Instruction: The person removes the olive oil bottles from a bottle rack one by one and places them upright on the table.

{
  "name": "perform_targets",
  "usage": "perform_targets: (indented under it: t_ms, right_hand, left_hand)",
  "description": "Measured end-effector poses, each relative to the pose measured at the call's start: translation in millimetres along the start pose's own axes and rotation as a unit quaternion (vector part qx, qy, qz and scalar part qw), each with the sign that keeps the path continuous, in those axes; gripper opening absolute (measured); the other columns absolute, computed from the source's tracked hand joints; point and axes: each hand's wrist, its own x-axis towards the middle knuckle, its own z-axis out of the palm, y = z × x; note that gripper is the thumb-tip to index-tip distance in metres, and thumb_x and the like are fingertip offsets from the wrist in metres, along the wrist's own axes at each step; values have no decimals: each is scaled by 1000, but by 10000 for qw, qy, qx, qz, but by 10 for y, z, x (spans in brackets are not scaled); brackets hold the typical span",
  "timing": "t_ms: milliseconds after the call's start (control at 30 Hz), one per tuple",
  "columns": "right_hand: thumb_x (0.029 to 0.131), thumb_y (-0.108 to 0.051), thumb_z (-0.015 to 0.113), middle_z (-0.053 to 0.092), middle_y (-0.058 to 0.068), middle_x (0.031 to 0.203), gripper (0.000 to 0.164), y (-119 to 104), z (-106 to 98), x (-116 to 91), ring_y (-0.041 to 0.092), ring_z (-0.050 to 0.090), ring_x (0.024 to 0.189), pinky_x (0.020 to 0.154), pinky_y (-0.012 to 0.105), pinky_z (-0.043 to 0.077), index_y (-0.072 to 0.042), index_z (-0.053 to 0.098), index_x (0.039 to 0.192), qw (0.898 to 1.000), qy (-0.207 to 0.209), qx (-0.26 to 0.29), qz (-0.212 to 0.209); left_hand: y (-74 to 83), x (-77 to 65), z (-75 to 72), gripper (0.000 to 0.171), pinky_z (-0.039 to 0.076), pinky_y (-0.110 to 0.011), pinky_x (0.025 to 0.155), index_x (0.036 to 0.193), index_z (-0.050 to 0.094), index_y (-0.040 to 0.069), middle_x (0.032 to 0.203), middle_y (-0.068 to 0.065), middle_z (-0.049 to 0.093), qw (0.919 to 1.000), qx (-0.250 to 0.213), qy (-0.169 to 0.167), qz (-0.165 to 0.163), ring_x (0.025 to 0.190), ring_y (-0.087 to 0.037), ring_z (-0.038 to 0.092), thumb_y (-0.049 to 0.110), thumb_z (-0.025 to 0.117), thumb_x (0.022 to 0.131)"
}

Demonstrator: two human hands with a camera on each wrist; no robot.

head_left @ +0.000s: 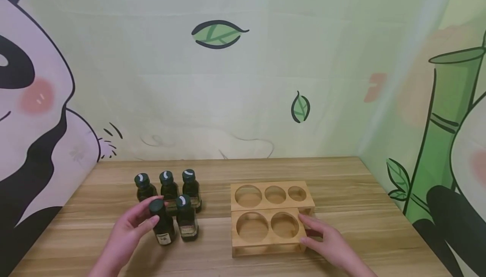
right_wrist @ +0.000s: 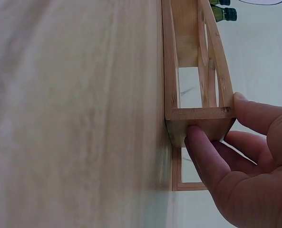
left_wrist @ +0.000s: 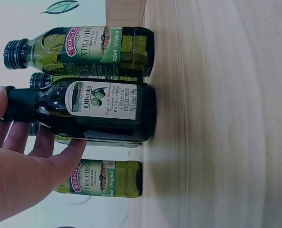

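Observation:
In my left hand [head_left: 127, 228] is an upright dark olive oil bottle [head_left: 165, 227]; thumb and fingers pinch it by its cap. Its pale label with olives faces the left wrist view. Beside it stands another olive oil bottle [head_left: 187, 222], with several green-labelled ones behind, such as this bottle [left_wrist: 93, 51]. A wooden rack [head_left: 269, 247] with round holes lies to the right, in two tiers. At its right end, my right hand [head_left: 330, 241] holds the front tier, thumb at the top corner and fingers against the end panel [right_wrist: 209, 126].
The wood-grain table [head_left: 212, 264] runs back to a wall cloth [head_left: 322, 49] printed with pandas, leaves and bamboo. Between the bottles and the rack lies a strip of tabletop. The rack's holes differ in size, and nothing stands in them.

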Motion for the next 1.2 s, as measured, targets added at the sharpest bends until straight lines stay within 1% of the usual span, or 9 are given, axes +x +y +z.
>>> perform_targets:
  t_ms: [167,400,667,733,833,933,1000,1100,1200]
  right_hand:
    - [91,-23,73,43,29,145,61,2,-3,-1,34,62,112,96,38,49,3,50,142,9999,23,-107,12]
    - [91,-23,73,42,30,146,62,-1,-4,-5,35,61,112,96,39,50,3,49,142,10000,7,-22,73]
    - [91,-23,73,42,29,146,62,-18,-6,-7,38,58,118,100,52,43,1,50,143,9998,31,-58,173]
    - [91,-23,73,42,29,146,62,-19,-7,-7,39,57,119,101,53,42,1,49,143,9998,19,-77,157]
    - [91,-24,73,42,29,146,63,-16,-10,-6,41,54,122,99,51,45,2,49,143,9999,1,-92,130]
    - [91,-23,73,40,31,147,64,-7,-18,-6,44,53,121,95,46,50,3,47,143,10000,-28,7,65]
    - [92,-23,72,40,32,146,64,1,-28,-9,45,54,119,92,44,52,4,46,144,10000,-1,27,-33]
    - [93,-22,71,40,33,145,63,16,-46,-13,45,57,114,87,42,55,5,45,144,9995,138,-76,-290]
    - [93,-20,71,44,31,143,61,16,-66,-22,44,59,113,87,44,54,5,47,142,9962,461,-480,-559]
  left_hand:
    - [-6,1,3,46,48,-21,85,140,54,5,123,1,68,10000,-15,-55,3,107,-1,61,13,66,96]
    - [-7,15,10,48,48,-20,85,140,53,5,124,-1,68,10000,17,-34,-88,107,-1,60,15,66,96]
    - [-10,14,-1,49,50,-19,85,141,52,3,124,-4,68,9998,-78,-178,89,107,-1,61,13,66,96]
    - [-14,19,-13,51,50,-20,85,142,50,3,125,-5,67,9996,-48,-251,111,107,-1,61,13,67,95]
    - [-8,28,-34,56,51,-21,85,144,48,5,128,-8,65,9994,38,-330,9,106,-2,62,14,70,93]
    - [6,29,-53,60,52,-23,84,146,47,7,131,-14,62,9989,304,-325,-131,105,-3,62,18,71,92]
    - [15,21,-66,61,52,-23,83,146,47,8,131,-17,61,9975,616,-290,-169,105,-4,61,21,72,93]
    - [24,-1,-81,60,51,-24,87,145,48,7,130,-18,61,9927,1188,-199,26,108,-13,62,24,71,93]
    - [21,-25,-92,58,52,-35,92,143,50,5,131,-19,61,9831,1777,-92,437,112,-26,62,23,72,93]
